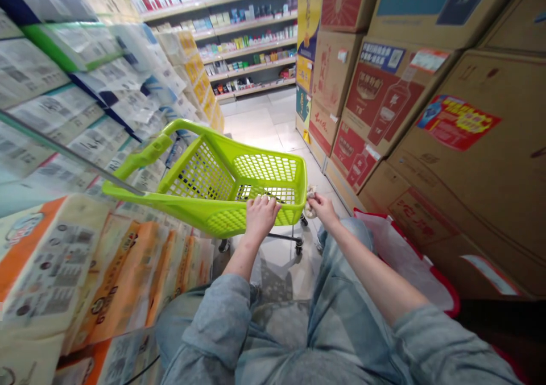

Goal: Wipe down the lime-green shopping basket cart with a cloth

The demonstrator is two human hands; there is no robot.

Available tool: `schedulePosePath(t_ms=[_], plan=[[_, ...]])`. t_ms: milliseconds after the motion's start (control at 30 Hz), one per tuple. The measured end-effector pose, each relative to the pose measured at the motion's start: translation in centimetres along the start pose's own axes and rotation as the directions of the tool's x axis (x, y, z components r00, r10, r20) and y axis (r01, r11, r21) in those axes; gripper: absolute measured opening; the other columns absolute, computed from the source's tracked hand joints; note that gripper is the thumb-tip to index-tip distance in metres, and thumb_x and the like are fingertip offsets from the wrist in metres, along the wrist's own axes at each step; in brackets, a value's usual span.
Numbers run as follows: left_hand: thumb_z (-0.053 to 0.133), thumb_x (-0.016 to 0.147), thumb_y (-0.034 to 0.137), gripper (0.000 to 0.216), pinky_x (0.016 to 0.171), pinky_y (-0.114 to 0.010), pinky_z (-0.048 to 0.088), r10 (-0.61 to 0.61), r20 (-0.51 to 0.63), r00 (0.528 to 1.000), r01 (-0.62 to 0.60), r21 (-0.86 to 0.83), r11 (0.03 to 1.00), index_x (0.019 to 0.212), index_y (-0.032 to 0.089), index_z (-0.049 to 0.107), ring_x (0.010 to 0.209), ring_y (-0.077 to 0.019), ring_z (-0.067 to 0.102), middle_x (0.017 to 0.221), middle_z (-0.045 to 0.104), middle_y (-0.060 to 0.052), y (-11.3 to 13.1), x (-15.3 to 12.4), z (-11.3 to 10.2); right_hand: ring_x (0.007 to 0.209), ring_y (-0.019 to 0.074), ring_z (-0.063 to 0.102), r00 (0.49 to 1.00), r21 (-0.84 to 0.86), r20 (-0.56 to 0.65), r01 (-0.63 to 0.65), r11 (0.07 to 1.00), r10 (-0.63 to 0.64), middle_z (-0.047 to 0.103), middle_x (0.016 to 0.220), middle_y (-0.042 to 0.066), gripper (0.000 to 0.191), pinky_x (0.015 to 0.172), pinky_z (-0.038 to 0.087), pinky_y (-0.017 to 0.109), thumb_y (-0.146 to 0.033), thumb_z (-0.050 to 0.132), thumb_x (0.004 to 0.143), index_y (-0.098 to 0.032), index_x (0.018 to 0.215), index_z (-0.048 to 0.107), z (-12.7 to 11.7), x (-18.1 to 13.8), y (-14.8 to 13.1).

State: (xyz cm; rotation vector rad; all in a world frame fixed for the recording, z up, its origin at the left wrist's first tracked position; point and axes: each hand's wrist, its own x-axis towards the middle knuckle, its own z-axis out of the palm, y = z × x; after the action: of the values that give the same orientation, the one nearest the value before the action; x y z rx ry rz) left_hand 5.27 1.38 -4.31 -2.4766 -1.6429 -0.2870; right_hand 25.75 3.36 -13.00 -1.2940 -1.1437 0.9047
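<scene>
A lime-green plastic shopping cart (264, 169) on small wheels stands tilted in a narrow aisle in front of me. My left hand (260, 215) is closed over the near rim of its basket. My right hand (321, 206) is closed beside the basket's right corner, pinching a small crumpled pale cloth or wad (310, 198). The basket looks empty through its mesh. Its long green handle (145, 153) sticks out to the left.
Stacked packs of paper goods (63, 118) wall the left side, orange-printed packs (98, 271) nearest. Tall cardboard cartons (447, 135) wall the right. A red-edged bag (409, 260) lies by my right knee. Stocked shelves (239, 38) close the aisle's far end across pale tiled floor (264, 123).
</scene>
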Motion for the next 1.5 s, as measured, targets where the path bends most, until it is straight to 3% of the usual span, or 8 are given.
schedulePosePath(t_ms=[133, 333, 500, 667, 867, 1000, 1233, 1500], plan=[[0.031, 0.094, 0.043, 0.035, 0.084, -0.040, 0.030, -0.026, -0.010, 1.000, 0.026, 0.000, 1.000, 0.093, 0.022, 0.060, 0.094, -0.0244, 0.051, 0.093, 0.062, -0.009, 0.0, 0.9, 0.4, 0.053, 0.0109, 0.044, 0.999, -0.018, -0.037, -0.009, 1.000, 0.008, 0.052, 0.057, -0.003, 0.029, 0.048, 0.035, 0.022, -0.046, 0.056, 0.074, -0.019, 0.064, 0.055, 1.0, -3.7, -0.3], [0.033, 0.095, 0.039, 0.034, 0.086, -0.034, 0.033, 0.119, 0.012, 0.993, -0.118, -0.065, 0.991, 0.118, 0.026, 0.054, 0.103, -0.0202, 0.052, 0.110, 0.061, -0.006, -3.1, 0.8, -0.4, 0.059, 0.0135, 0.047, 0.986, -0.162, -0.148, 0.052, 0.985, -0.076, 0.052, 0.061, -0.001, 0.033, 0.056, 0.038, 0.025, -0.049, 0.055, 0.077, -0.019, 0.064, 0.058, 1.8, -4.4, -0.6], [0.032, 0.095, 0.039, 0.033, 0.082, -0.037, 0.032, 0.041, 0.046, 0.998, -0.043, 0.035, 0.998, 0.095, 0.024, 0.061, 0.092, -0.0224, 0.055, 0.091, 0.065, -0.007, -5.0, 0.3, -0.9, 0.068, 0.0169, 0.053, 0.961, -0.240, -0.238, 0.083, 0.967, -0.142, 0.057, 0.071, 0.003, 0.034, 0.065, 0.042, 0.029, -0.049, 0.053, 0.080, -0.018, 0.071, 0.064, 3.4, -4.9, -1.1], [0.032, 0.094, 0.040, 0.032, 0.079, -0.036, 0.031, 0.017, 0.031, 0.999, -0.018, 0.023, 1.000, 0.093, 0.024, 0.061, 0.092, -0.0222, 0.054, 0.090, 0.064, -0.007, -4.8, 0.3, -0.6, 0.072, 0.0178, 0.056, 0.963, -0.245, -0.203, 0.126, 0.961, -0.178, 0.061, 0.079, 0.005, 0.032, 0.068, 0.044, 0.030, -0.048, 0.054, 0.080, -0.018, 0.078, 0.067, 4.3, -6.5, 0.1], [0.033, 0.094, 0.039, 0.031, 0.078, -0.036, 0.030, 0.013, -0.005, 1.000, -0.012, 0.032, 0.999, 0.090, 0.024, 0.059, 0.091, -0.0217, 0.054, 0.089, 0.065, -0.005, -4.9, 0.2, -0.2, 0.080, 0.0230, 0.058, 0.941, -0.300, -0.328, -0.026, 0.954, -0.077, 0.066, 0.086, 0.010, 0.037, 0.075, 0.046, 0.036, -0.050, 0.055, 0.076, -0.017, 0.088, 0.065, 3.2, -7.5, 2.8], [0.031, 0.095, 0.040, 0.032, 0.079, -0.037, 0.030, 0.007, -0.023, 1.000, -0.006, 0.026, 1.000, 0.090, 0.024, 0.059, 0.090, -0.0218, 0.054, 0.088, 0.064, -0.005, -4.7, -0.2, -0.2, 0.084, 0.0220, 0.060, 0.945, -0.274, -0.297, 0.053, 0.960, -0.137, 0.066, 0.093, 0.010, 0.035, 0.077, 0.046, 0.034, -0.044, 0.054, 0.078, -0.016, 0.097, 0.061, 4.4, -6.3, 1.9], [0.030, 0.095, 0.040, 0.033, 0.078, -0.037, 0.029, -0.003, -0.028, 1.000, 0.003, 0.004, 1.000, 0.088, 0.023, 0.058, 0.090, -0.0217, 0.053, 0.088, 0.064, -0.005, -4.2, -0.5, -0.5, 0.070, 0.0202, 0.061, 0.946, -0.248, -0.322, -0.116, 0.962, 0.031, 0.066, 0.077, 0.007, 0.022, 0.067, 0.047, 0.032, -0.037, 0.050, 0.075, -0.018, 0.084, 0.056, 7.4, -5.6, 4.3], [0.029, 0.095, 0.039, 0.034, 0.079, -0.036, 0.029, -0.030, -0.008, 1.000, 0.030, 0.018, 0.999, 0.089, 0.023, 0.057, 0.090, -0.0209, 0.052, 0.088, 0.064, -0.006, -3.7, -0.7, -0.8, 0.056, 0.0167, 0.056, 0.960, -0.317, -0.240, -0.221, 0.922, 0.147, 0.060, 0.058, 0.001, 0.005, 0.055, 0.042, 0.026, -0.026, 0.052, 0.067, -0.021, 0.069, 0.053, 7.0, -5.5, 6.5]])
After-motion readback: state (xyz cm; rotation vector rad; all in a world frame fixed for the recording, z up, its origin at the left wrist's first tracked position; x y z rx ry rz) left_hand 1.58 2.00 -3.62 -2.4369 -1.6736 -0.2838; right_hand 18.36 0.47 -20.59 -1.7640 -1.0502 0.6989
